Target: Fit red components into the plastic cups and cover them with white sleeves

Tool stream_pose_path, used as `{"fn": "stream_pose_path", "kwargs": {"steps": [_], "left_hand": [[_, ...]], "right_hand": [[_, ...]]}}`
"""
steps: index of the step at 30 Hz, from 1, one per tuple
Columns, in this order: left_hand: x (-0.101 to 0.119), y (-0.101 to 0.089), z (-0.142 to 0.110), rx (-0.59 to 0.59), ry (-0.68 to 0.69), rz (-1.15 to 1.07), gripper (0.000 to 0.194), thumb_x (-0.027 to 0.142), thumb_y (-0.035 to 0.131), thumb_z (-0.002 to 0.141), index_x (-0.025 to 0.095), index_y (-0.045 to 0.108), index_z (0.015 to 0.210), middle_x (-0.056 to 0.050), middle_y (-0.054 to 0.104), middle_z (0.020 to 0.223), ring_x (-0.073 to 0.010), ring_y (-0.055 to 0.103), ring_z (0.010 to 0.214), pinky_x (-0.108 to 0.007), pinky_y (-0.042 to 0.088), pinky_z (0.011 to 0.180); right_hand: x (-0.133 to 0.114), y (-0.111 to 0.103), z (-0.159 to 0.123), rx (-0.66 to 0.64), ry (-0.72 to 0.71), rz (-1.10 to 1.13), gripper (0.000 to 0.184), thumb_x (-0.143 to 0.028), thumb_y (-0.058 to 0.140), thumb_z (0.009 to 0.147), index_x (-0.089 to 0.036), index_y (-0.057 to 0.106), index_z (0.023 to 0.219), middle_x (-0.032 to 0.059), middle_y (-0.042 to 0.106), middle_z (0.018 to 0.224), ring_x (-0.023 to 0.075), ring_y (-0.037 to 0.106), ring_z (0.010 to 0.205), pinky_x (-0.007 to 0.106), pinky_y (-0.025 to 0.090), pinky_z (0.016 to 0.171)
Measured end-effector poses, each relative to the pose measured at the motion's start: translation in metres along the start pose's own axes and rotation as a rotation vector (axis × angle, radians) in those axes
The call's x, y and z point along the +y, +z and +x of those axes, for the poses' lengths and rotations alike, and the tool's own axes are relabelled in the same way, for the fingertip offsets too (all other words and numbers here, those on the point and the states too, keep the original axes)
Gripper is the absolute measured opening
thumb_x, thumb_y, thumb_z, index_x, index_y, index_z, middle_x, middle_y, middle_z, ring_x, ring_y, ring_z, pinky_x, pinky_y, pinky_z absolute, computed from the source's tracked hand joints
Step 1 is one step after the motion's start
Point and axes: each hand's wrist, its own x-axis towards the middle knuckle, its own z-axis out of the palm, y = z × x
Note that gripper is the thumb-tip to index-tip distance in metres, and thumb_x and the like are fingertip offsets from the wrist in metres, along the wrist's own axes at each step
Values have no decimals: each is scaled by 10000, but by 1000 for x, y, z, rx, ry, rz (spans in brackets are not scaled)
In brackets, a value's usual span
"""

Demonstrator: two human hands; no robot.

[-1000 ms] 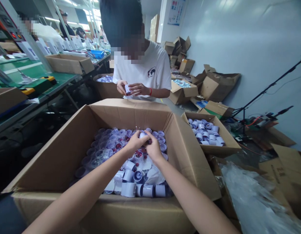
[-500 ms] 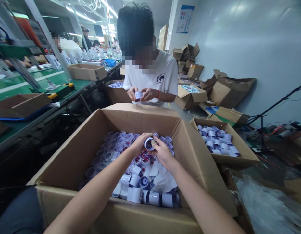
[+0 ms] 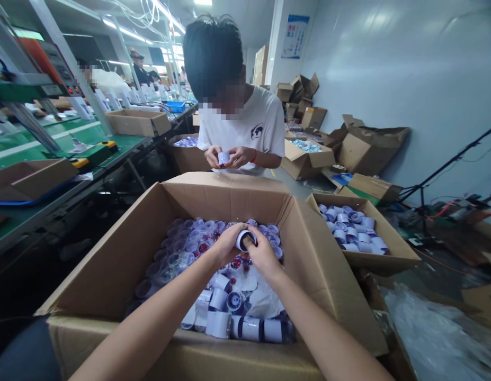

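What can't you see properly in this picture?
- Head view: the small white round part is mostly covered by the left hand and right hand, so its shape is unclear.
- The bottom of the big cardboard box is buried under clear cups and white parts.
- The piece in the co-worker's hands is too small to identify.
- The blue poster has unreadable writing.
- The plastic sheet at bottom right is blurred.

The wall poster (image 3: 294, 35) and shirt logo (image 3: 257, 130) are too small to read.
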Motion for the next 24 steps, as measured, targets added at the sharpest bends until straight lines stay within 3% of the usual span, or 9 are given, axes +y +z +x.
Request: {"fn": "stream_pose_path", "kwargs": {"steps": [7,11,14,19,24], "left_hand": [[0,0,-4,-10,70,150,159,335,552,699,179,521,700,39,454,542,-85,412,404,-190,290,328],[2,1,-6,28,104,224,193,350,570,687,170,542,750,29,488,595,-85,452,441,-174,323,338],[7,1,-6,18,109,226,227,367,586,688,161,551,775,26,492,602,-86,459,458,-171,335,345],[15,-1,-4,-37,91,198,307,415,624,677,152,585,832,11,517,635,-86,461,472,-177,347,364],[26,-3,-6,-98,53,75,440,441,633,702,223,537,1072,-23,583,817,-124,560,601,-221,452,488]], "right_hand": [[1,3,-6,-12,135,99,441,-237,529,704,-240,588,1140,25,645,1039,149,624,702,228,510,498],[2,6,-7,57,56,77,480,-145,485,678,-256,593,1132,2,614,1141,181,575,1020,262,534,742],[0,7,-5,-1,0,90,473,-160,496,689,-264,589,1141,-7,613,1136,178,542,1084,297,490,874],[-2,4,1,-43,9,150,439,-250,548,704,-280,587,1139,-4,628,1064,155,606,871,269,533,741],[-3,-6,13,-96,97,362,414,-297,619,686,-266,581,1097,1,652,921,104,570,563,254,522,544]]}}
